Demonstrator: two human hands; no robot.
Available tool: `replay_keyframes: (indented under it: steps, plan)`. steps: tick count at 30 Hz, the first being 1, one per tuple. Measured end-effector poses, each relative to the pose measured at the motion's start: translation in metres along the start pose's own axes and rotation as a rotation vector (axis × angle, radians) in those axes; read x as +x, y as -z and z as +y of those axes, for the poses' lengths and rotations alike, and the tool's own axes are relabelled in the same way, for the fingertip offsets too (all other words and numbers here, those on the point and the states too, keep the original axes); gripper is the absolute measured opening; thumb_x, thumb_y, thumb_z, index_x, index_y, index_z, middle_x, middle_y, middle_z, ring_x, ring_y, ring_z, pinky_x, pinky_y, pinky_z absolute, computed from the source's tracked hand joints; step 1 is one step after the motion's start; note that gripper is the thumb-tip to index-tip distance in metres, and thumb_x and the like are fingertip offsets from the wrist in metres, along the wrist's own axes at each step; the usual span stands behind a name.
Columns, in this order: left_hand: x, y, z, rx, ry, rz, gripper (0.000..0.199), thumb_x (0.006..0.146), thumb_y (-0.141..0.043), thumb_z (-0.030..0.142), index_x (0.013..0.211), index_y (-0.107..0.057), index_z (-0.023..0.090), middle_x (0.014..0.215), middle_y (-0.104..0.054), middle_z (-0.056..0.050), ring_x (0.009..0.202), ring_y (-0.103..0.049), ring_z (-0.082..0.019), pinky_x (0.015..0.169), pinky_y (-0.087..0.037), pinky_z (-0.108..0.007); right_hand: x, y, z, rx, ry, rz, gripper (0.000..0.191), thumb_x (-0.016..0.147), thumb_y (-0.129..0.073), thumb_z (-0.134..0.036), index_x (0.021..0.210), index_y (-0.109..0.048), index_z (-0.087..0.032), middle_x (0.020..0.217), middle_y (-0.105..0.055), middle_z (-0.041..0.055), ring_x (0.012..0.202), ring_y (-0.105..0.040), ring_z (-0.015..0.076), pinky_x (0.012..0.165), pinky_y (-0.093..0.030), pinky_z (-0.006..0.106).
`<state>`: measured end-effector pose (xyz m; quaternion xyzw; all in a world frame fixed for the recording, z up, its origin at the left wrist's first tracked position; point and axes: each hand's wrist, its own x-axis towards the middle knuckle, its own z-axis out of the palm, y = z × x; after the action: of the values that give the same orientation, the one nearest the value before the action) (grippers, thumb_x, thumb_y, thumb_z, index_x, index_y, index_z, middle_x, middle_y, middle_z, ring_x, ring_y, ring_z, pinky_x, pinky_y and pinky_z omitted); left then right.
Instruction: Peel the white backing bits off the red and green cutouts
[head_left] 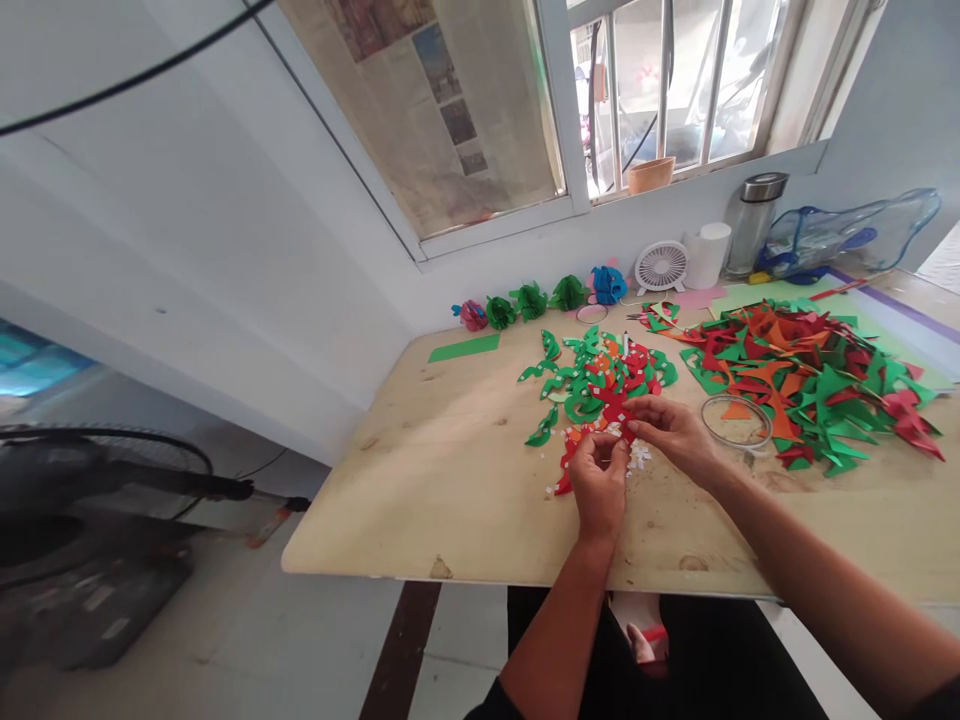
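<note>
My right hand (pixel 675 436) is closed, thumb and fingertips pinching a small red paper cutout (pixel 627 432). The fingers of my left hand (pixel 599 478) are also pinched together at the near edge of that cutout. Just beyond both hands spreads a pile of green paper cutouts (pixel 577 385), mixed with red and orange ones, many bearing small white squares. Small white paper bits (pixel 640 456) lie scattered on the table beside my left fingertips. More red cutouts (pixel 564 480) show to the left of my left hand, partly covered by it.
A heap of red, green and orange paper scraps (pixel 795 370) covers the right of the wooden table (pixel 390 480), with a tape ring (pixel 736 422) beside it. Along the wall stand folded-paper figures (pixel 529 300), a small white fan (pixel 661 267) and a glass bottle (pixel 752 228).
</note>
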<state>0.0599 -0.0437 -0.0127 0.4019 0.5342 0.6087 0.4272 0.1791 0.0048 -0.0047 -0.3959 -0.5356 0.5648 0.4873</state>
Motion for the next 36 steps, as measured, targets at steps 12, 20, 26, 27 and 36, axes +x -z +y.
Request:
replay_keyframes:
  steps: [12, 20, 26, 27, 36]
  plan:
    - [0.033, 0.004, 0.023, -0.31, 0.111, 0.12, 0.036, 0.063, -0.071, 0.032, 0.091, -0.062, 0.013, 0.076, -0.067, -0.004, 0.058, -0.06, -0.009, 0.055, -0.046, -0.02, -0.002, -0.001, 0.001, -0.112, 0.001, -0.101, 0.038, 0.068, -0.07, -0.045, 0.093, -0.064, -0.017, 0.071, -0.066, 0.0026, 0.058, -0.058, 0.0143, 0.051, -0.043, 0.027]
    - [0.028, 0.0, 0.021, -0.356, 0.085, 0.155, 0.03, 0.06, -0.072, 0.026, 0.085, -0.062, 0.012, 0.072, -0.067, -0.003, 0.062, -0.062, -0.011, 0.064, -0.049, -0.023, -0.005, -0.004, -0.007, -0.014, -0.034, -0.17, 0.033, 0.068, -0.071, -0.042, 0.089, -0.065, -0.018, 0.082, -0.069, 0.0042, 0.067, -0.063, 0.0162, 0.062, -0.05, 0.029]
    - [0.027, -0.002, 0.019, -0.363, 0.082, 0.188, 0.034, 0.062, -0.072, 0.031, 0.089, -0.062, 0.012, 0.075, -0.067, -0.005, 0.062, -0.063, -0.011, 0.061, -0.049, -0.024, -0.006, -0.006, -0.012, -0.03, -0.051, -0.19, 0.033, 0.068, -0.07, -0.044, 0.086, -0.065, -0.017, 0.075, -0.068, 0.0042, 0.065, -0.064, 0.0166, 0.061, -0.051, 0.029]
    - [0.027, -0.002, 0.02, -0.358, 0.076, 0.194, 0.035, 0.061, -0.072, 0.031, 0.089, -0.062, 0.012, 0.075, -0.067, -0.005, 0.061, -0.062, -0.011, 0.061, -0.05, -0.024, -0.006, -0.006, -0.012, -0.038, -0.05, -0.188, 0.032, 0.068, -0.07, -0.044, 0.086, -0.065, -0.017, 0.075, -0.068, 0.004, 0.065, -0.063, 0.0167, 0.061, -0.05, 0.029]
    - [0.021, -0.003, 0.013, -0.24, -0.017, 0.156, 0.028, 0.064, -0.07, 0.029, 0.086, -0.061, 0.013, 0.076, -0.066, -0.005, 0.068, -0.063, -0.013, 0.066, -0.05, -0.025, -0.007, -0.003, -0.016, -0.11, -0.01, -0.207, 0.032, 0.076, -0.062, -0.046, 0.089, -0.066, -0.017, 0.08, -0.067, 0.0049, 0.069, -0.061, 0.0169, 0.06, -0.048, 0.027]
